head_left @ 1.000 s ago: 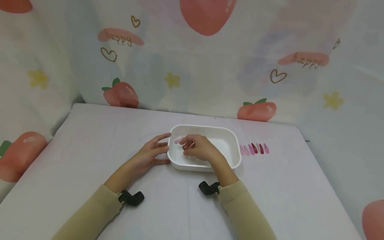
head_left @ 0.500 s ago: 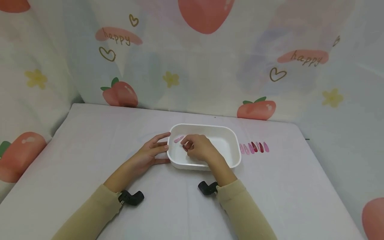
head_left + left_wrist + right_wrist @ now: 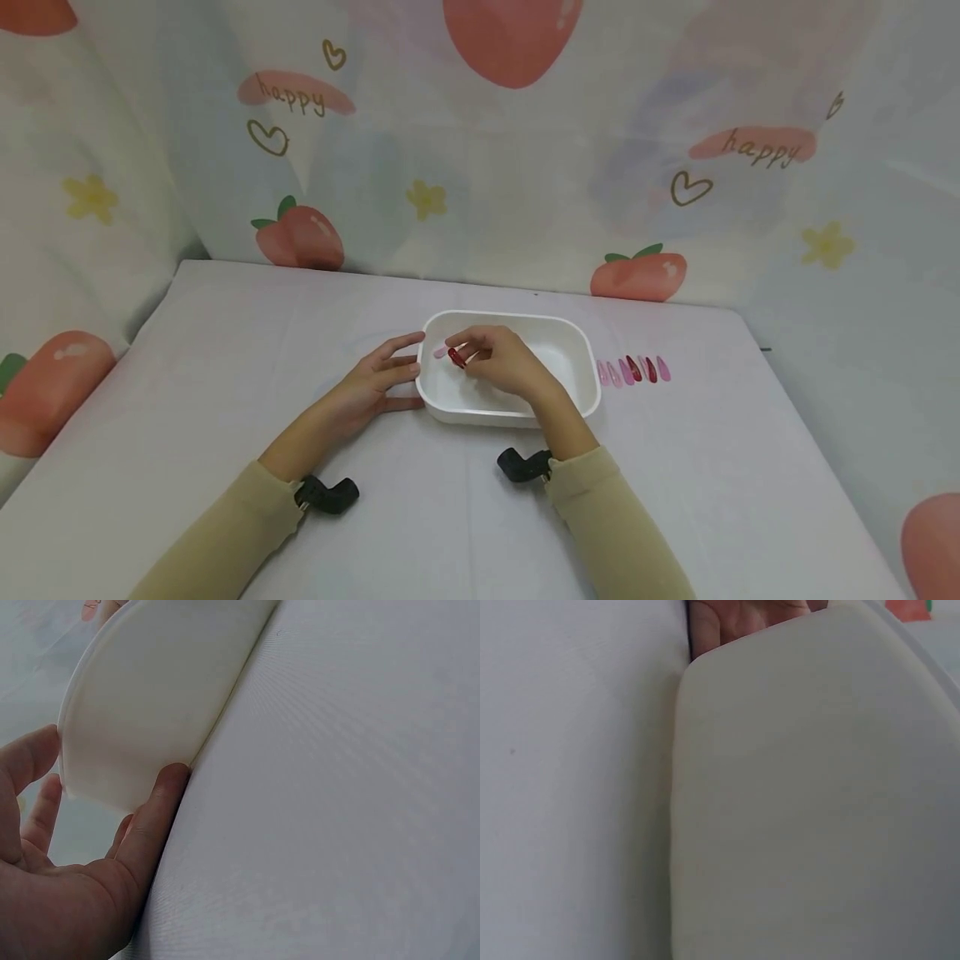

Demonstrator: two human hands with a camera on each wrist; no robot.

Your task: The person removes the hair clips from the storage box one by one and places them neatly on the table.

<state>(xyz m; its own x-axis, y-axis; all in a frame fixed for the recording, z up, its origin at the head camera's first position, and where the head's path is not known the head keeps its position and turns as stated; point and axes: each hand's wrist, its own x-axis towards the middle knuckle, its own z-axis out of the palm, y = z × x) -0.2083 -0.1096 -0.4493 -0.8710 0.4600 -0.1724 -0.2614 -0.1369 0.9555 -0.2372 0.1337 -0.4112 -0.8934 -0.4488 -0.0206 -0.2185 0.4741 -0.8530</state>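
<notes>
In the head view my right hand is over the left part of a white plastic tub and pinches a red snap hair clip between thumb and fingers. Just left of it a pink hair clip lies on the tub's floor, partly behind the fingers. My left hand rests against the tub's left end, fingers extended and spread. The left wrist view shows the left hand's fingertips at the tub's outer wall. From the right wrist only the tub's side and part of the left hand show.
Right of the tub, several pink and red hair clips lie side by side in a row on the white tablecloth. Behind the table hangs a backdrop printed with peaches. A black wrist camera mount sits by the right sleeve.
My right hand has risen slightly from the tub's floor with the red hair clip, which now shows more clearly at the fingertips. The left hand stays at the tub's end.
</notes>
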